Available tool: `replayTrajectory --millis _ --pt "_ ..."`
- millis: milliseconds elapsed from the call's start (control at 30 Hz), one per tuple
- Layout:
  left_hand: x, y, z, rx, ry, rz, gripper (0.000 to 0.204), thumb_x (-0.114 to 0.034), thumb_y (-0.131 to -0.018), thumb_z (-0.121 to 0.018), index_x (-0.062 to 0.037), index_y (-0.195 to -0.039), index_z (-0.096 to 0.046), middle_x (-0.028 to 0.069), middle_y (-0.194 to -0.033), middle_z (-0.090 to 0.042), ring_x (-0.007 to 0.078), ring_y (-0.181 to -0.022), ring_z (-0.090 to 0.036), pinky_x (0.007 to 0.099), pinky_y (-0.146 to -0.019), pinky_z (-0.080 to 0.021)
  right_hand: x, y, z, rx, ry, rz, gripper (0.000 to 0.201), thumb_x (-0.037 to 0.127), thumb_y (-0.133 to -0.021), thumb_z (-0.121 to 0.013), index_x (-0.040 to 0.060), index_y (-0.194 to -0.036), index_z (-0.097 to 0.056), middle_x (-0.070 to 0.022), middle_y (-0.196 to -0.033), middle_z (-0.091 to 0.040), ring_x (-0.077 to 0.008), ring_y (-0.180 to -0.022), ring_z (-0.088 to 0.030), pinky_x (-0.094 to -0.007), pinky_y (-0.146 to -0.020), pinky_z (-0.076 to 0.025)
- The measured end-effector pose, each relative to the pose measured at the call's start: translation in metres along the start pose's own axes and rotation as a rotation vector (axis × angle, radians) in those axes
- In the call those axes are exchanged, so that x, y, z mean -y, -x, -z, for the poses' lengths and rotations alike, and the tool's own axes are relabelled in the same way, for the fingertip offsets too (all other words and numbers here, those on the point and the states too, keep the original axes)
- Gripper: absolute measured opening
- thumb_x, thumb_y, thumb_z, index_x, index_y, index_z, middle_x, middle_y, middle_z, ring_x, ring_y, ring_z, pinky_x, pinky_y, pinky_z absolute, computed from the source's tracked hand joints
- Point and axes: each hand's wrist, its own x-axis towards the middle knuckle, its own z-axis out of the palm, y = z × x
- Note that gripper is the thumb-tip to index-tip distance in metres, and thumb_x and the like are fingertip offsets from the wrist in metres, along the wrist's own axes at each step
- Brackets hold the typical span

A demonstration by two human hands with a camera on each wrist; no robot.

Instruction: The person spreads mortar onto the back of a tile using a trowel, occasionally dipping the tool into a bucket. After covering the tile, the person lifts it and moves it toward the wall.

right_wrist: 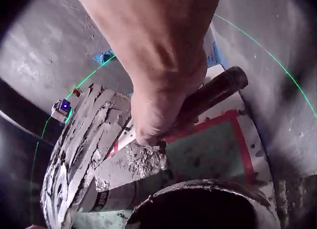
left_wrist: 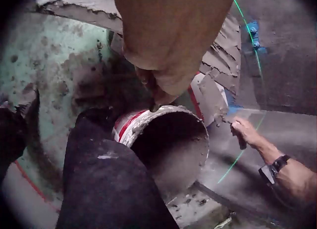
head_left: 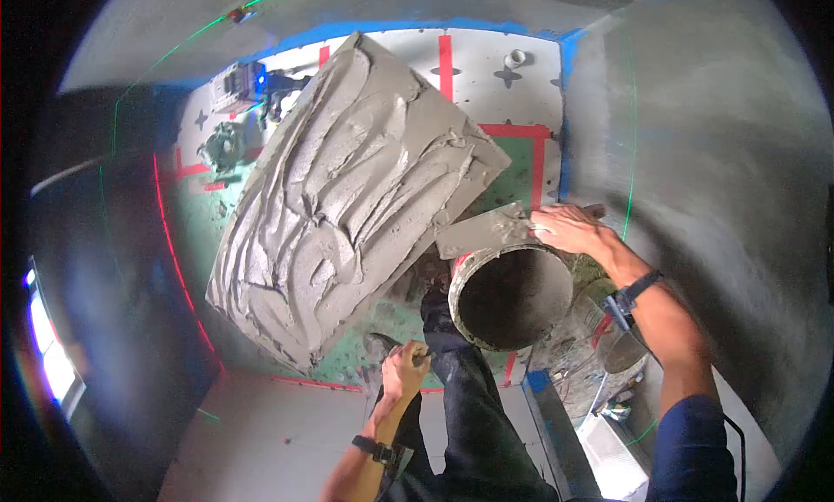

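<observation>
In the head view, my right hand (head_left: 569, 230) grips the dark handle (right_wrist: 218, 93) of a flat trowel. Its rectangular blade (head_left: 480, 230), smeared with grey mortar, reaches between a bucket and a large tile. The tile (head_left: 347, 198) is coated with ridged, wet mortar and stands at a slant beyond my legs. Directly below the trowel is the round bucket (head_left: 459, 315), its rim crusted and its inside dark. My left hand (head_left: 406, 369) is low by my knee, fingers curled around something with a dark, handle-like end; the hand hides most of it.
White tiles (head_left: 473, 76) and a green floor area (head_left: 512, 176) edged with red tape lie beyond. A laser level (head_left: 233, 88) stands at the back left and a small white cup (head_left: 515, 59) at the back right. Grey walls (head_left: 695, 128) close in both sides.
</observation>
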Motion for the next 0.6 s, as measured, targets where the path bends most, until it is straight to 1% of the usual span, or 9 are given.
replayTrajectory --millis 33,100,133,167,233,300,400,533,600 --pt "0.002 0.002 -0.004 -0.010 0.004 0.020 0.021 -0.010 -0.069 -0.073 -0.0091 -0.088 -0.062 0.0071 -0.080 -0.066 0.0290 -0.077 -0.062 0.0398 -0.069 -0.050 0.003 0.005 0.009 0.012 0.003 0.019 0.021 0.022 -0.089 -0.048 0.0028 -0.095 -0.052 -0.0188 -0.094 -0.059 -0.0381 -0.092 -0.058 -0.0473 -0.080 -0.045" --pt "0.000 0.003 -0.005 0.037 -0.025 0.035 0.022 -0.013 -0.071 -0.073 -0.0095 -0.090 -0.063 0.0075 -0.081 -0.066 0.0289 -0.079 -0.062 0.0398 -0.069 -0.051 0.019 0.005 0.023 -0.085 0.019 0.122 0.017 0.019 -0.088 -0.050 0.0043 -0.094 -0.054 -0.0180 -0.095 -0.059 -0.0359 -0.093 -0.058 -0.0453 -0.081 -0.046" --pt "-0.003 0.005 -0.004 0.040 -0.019 0.056 0.022 -0.015 -0.072 -0.072 -0.0099 -0.091 -0.064 0.0075 -0.082 -0.067 0.0288 -0.081 -0.062 0.0393 -0.071 -0.051 0.032 0.001 0.022 -0.133 0.023 0.148 0.015 0.017 -0.087 -0.051 0.0042 -0.094 -0.054 -0.0165 -0.095 -0.060 -0.0340 -0.094 -0.058 -0.0439 -0.082 -0.047" --pt "0.002 0.007 -0.007 0.044 0.017 0.040 0.021 -0.014 -0.072 -0.071 -0.0100 -0.091 -0.063 0.0073 -0.083 -0.067 0.0289 -0.082 -0.063 0.0391 -0.072 -0.051 0.047 -0.008 0.015 -0.123 0.017 0.173 0.015 0.017 -0.087 -0.051 0.0042 -0.094 -0.054 -0.0165 -0.095 -0.060 -0.0340 -0.094 -0.058 -0.0439 -0.082 -0.047" --pt "0.000 0.010 -0.008 0.039 0.021 0.044 0.021 -0.014 -0.072 -0.071 -0.0103 -0.091 -0.063 0.0070 -0.083 -0.067 0.0289 -0.082 -0.063 0.0391 -0.072 -0.052 0.081 -0.032 0.004 -0.210 0.039 0.230 0.016 0.018 -0.087 -0.052 0.0032 -0.094 -0.055 -0.0164 -0.095 -0.060 -0.0346 -0.095 -0.058 -0.0446 -0.083 -0.047" --pt "-0.002 0.015 -0.006 0.010 0.043 0.051 0.021 -0.013 -0.072 -0.070 -0.0105 -0.091 -0.063 0.0067 -0.084 -0.067 0.0288 -0.081 -0.062 0.0392 -0.072 -0.052 0.106 -0.057 -0.032 -0.189 0.145 0.266 0.016 0.018 -0.087 -0.054 0.0038 -0.095 -0.056 -0.0160 -0.096 -0.060 -0.0347 -0.094 -0.059 -0.0458 -0.083 -0.046" --pt "0.006 0.027 -0.003 -0.024 0.092 0.067 0.020 -0.013 -0.072 -0.070 -0.0107 -0.091 -0.063 0.0062 -0.084 -0.067 0.0286 -0.081 -0.062 0.0394 -0.071 -0.051 0.135 -0.062 -0.057 -0.134 0.223 0.300 0.018 0.020 -0.085 -0.056 0.0059 -0.096 -0.057 -0.0135 -0.094 -0.060 -0.0325 -0.092 -0.059 -0.0458 -0.083 -0.045" --pt "0.027 0.052 0.004 -0.067 0.129 0.110 0.019 -0.012 -0.073 -0.070 -0.0106 -0.091 -0.062 0.0058 -0.084 -0.067 0.0283 -0.082 -0.062 0.0397 -0.072 -0.051 0.154 -0.056 -0.049 -0.045 0.338 0.343 0.018 0.021 -0.084 -0.057 0.0067 -0.095 -0.056 -0.0123 -0.093 -0.060 -0.0326 -0.092 -0.059 -0.0455 -0.084 -0.045" --pt "0.038 0.064 0.007 -0.069 0.149 0.132 0.020 -0.012 -0.074 -0.070 -0.0101 -0.092 -0.062 0.0066 -0.086 -0.067 0.0287 -0.084 -0.062 0.0403 -0.073 -0.051 0.173 -0.053 -0.045 -0.042 0.231 0.327 0.018 0.021 -0.084 -0.058 0.0067 -0.094 -0.056 -0.0119 -0.093 -0.060 -0.0329 -0.093 -0.058 -0.0454 -0.084 -0.045"
